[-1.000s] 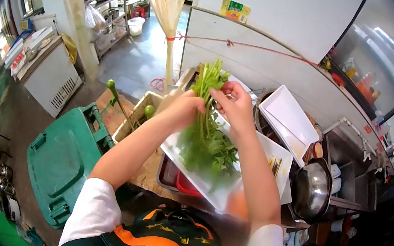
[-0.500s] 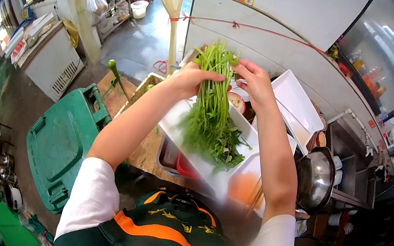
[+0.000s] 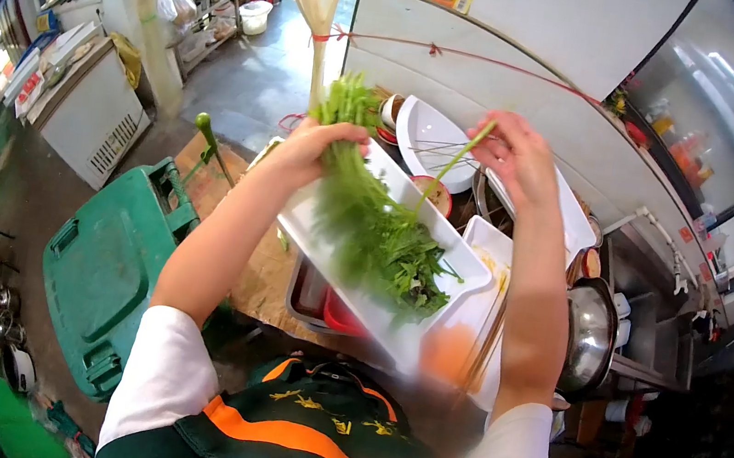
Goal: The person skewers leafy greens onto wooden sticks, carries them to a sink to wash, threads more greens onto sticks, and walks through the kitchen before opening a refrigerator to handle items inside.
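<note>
So there's a wooden desk (image 3: 253, 284) around the middle of the frame, with a big green bin (image 3: 108, 260) off to the left. A long white tray (image 3: 471, 266) slants across the centre, and a leafy bunch of greens (image 3: 368, 220) hangs over it, kinda blurry. Left hand (image 3: 318, 144), just above centre, is wrapped round the stems. Right hand (image 3: 521, 152), upper right of centre, has its fingertips pinched on one thin stalk (image 3: 453, 171) angling down-left.

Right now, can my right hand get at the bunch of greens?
Probably yes: your right hand pinches only a stem, and nothing seems to block the way to the bunch of greens, held in your left hand.
</note>
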The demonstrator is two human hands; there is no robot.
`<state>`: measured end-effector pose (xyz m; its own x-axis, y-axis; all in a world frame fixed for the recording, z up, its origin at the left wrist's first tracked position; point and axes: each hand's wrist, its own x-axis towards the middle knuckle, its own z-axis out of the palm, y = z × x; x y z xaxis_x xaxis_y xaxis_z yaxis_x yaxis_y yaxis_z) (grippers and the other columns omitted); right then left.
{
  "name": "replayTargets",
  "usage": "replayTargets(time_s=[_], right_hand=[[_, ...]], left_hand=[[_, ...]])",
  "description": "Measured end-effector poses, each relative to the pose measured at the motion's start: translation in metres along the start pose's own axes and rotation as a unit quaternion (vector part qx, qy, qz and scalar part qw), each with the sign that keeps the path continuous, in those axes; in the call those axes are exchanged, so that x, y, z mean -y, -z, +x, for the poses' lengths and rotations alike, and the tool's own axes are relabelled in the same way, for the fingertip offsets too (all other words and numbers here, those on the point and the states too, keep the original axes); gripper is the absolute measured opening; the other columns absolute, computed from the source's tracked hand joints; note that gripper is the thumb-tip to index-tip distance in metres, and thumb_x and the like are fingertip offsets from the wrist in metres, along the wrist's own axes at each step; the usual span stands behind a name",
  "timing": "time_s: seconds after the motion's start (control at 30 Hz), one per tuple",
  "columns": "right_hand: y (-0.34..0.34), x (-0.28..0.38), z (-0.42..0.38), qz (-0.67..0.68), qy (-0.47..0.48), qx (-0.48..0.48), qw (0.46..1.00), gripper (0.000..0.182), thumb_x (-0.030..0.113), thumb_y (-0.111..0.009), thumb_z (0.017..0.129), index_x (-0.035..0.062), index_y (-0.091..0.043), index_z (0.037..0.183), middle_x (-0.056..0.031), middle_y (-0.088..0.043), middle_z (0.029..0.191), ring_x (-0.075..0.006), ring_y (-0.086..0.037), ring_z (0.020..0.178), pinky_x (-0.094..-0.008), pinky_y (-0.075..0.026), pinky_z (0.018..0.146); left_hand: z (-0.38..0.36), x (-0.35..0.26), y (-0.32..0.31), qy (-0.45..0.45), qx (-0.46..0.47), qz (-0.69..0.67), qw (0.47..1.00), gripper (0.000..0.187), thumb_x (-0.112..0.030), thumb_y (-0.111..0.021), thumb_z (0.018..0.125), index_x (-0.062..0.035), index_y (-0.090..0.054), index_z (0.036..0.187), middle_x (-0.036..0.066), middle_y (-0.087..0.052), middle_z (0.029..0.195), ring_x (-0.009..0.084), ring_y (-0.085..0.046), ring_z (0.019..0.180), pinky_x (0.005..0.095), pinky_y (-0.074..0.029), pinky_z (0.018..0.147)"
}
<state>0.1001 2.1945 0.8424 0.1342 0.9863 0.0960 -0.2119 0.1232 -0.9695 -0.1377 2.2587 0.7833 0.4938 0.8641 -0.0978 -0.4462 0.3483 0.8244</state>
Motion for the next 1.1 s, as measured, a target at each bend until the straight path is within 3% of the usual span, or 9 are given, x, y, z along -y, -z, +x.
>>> replayTargets(time_s=[0.3,0.33,0.43,0.47,0.7,0.93,1.1], right_hand=[[0.094,0.047,0.001,0.148,0.044,-0.11,0.982,0.017,0.017,-0.052,0.079,0.003,-0.051,0.089,-0.0082,-0.055,0.084,-0.0197,-0.055,0.082,-0.0294,-0.047,0.071],[0.099,0.05,0.0,0.161,0.046,-0.115,0.979,0.017,0.015,-0.053,0.078,0.0028,-0.051,0.089,-0.0085,-0.055,0.085,-0.0194,-0.055,0.082,-0.0281,-0.047,0.072],[0.112,0.055,-0.005,0.188,0.039,-0.131,0.973,0.015,0.013,-0.053,0.078,0.0021,-0.051,0.088,-0.0086,-0.055,0.086,-0.0196,-0.055,0.084,-0.027,-0.047,0.072],[0.116,0.055,-0.006,0.187,0.04,-0.132,0.973,0.015,0.013,-0.053,0.078,0.0021,-0.051,0.088,-0.0086,-0.055,0.086,-0.0196,-0.055,0.084,-0.027,-0.047,0.072],[0.142,0.054,-0.007,0.276,0.039,-0.12,0.953,0.011,0.007,-0.051,0.078,-0.0009,-0.051,0.085,-0.0137,-0.057,0.086,-0.0199,-0.057,0.079,-0.0257,-0.05,0.069],[0.14,0.056,-0.007,0.309,0.043,-0.134,0.941,0.012,0.004,-0.051,0.077,-0.0045,-0.049,0.085,-0.0193,-0.055,0.088,-0.0227,-0.057,0.075,-0.0249,-0.051,0.064],[0.109,0.053,0.0,0.267,0.026,-0.119,0.956,0.011,0.005,-0.051,0.077,-0.0026,-0.046,0.084,-0.0207,-0.055,0.088,-0.0225,-0.057,0.073,-0.0258,-0.051,0.065]], left_hand=[[-0.006,-0.001,0.052,-0.007,-0.035,0.021,0.999,0.013,-0.003,-0.055,0.072,0.0018,-0.05,0.083,0.007,-0.053,0.068,0.0136,-0.053,0.058,0.0256,-0.045,0.052],[-0.006,0.001,0.052,-0.021,-0.047,0.052,0.997,0.009,-0.011,-0.053,0.075,-0.0016,-0.051,0.077,0.003,-0.052,0.064,0.0106,-0.05,0.054,0.0243,-0.043,0.048],[-0.002,0.003,0.058,-0.009,-0.051,0.041,0.998,0.01,-0.012,-0.053,0.076,-0.0017,-0.051,0.077,0.003,-0.052,0.063,0.0104,-0.05,0.053,0.0249,-0.043,0.047],[-0.001,0.002,0.06,0.0,-0.047,0.012,0.999,0.013,-0.004,-0.054,0.073,0.0016,-0.05,0.083,0.006,-0.053,0.068,0.0132,-0.053,0.058,0.0258,-0.045,0.049],[-0.004,-0.003,0.042,-0.008,-0.043,0.028,0.999,0.014,-0.007,-0.055,0.074,0.0019,-0.049,0.084,0.006,-0.053,0.069,0.0128,-0.053,0.059,0.0244,-0.045,0.05],[-0.004,-0.003,0.022,-0.01,-0.012,0.056,0.998,0.015,-0.006,-0.056,0.073,0.0021,-0.05,0.083,0.005,-0.053,0.067,0.0116,-0.053,0.058,0.0233,-0.044,0.05],[-0.007,-0.005,-0.016,-0.019,0.026,0.095,0.995,0.015,-0.004,-0.063,0.065,0.0003,-0.053,0.076,0.001,-0.048,0.057,0.0076,-0.045,0.047,0.0208,-0.038,0.043]])
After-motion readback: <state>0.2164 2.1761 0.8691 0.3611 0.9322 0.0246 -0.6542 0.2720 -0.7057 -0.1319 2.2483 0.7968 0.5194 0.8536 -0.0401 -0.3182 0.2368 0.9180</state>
